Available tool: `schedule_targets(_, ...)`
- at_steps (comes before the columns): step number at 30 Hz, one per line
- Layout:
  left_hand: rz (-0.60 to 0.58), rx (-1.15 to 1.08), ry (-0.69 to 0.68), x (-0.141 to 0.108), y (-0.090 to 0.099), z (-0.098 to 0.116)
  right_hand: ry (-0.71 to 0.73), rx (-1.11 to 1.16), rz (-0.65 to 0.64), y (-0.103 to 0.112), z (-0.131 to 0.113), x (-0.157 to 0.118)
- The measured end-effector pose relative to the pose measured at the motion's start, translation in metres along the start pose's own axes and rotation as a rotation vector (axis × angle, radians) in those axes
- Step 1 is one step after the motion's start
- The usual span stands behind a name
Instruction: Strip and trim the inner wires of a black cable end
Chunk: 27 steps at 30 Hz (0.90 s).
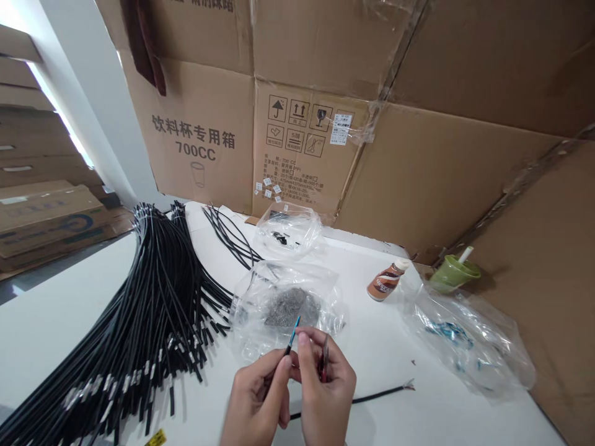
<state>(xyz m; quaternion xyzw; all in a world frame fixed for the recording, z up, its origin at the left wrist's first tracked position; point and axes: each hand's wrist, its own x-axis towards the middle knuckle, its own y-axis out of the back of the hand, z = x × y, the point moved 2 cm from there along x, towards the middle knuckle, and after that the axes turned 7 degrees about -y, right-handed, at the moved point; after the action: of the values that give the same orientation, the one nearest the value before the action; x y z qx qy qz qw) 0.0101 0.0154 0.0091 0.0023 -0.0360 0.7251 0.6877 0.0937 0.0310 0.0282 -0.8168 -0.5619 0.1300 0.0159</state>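
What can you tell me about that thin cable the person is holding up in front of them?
The cable is thin and black-sheathed, with a short blue tip sticking up past the fingers. The left hand pinches it just below that tip, and the right hand touches it from the other side. Below the hands it trails right across the white table, ending in a bare, frayed-looking end. It looks flexible, like rubber-coated wire.
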Motion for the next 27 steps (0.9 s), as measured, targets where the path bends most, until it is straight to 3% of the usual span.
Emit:
schedule_targets(13, 0.010, -0.022, 0.031, 0.000, -0.004, 0.004, -0.082, 0.084, 0.000, -0.001, -0.004, -0.003)
schedule_targets(19, 0.191, -0.048, 0.072, -0.007, -0.012, 0.012, -0.074, 0.020, -0.012, 0.002, -0.009, -0.003)
schedule_targets(27, 0.252, 0.108, 0.022, -0.008, -0.016, 0.012, -0.037, -0.099, -0.143, 0.007, -0.008, 0.005)
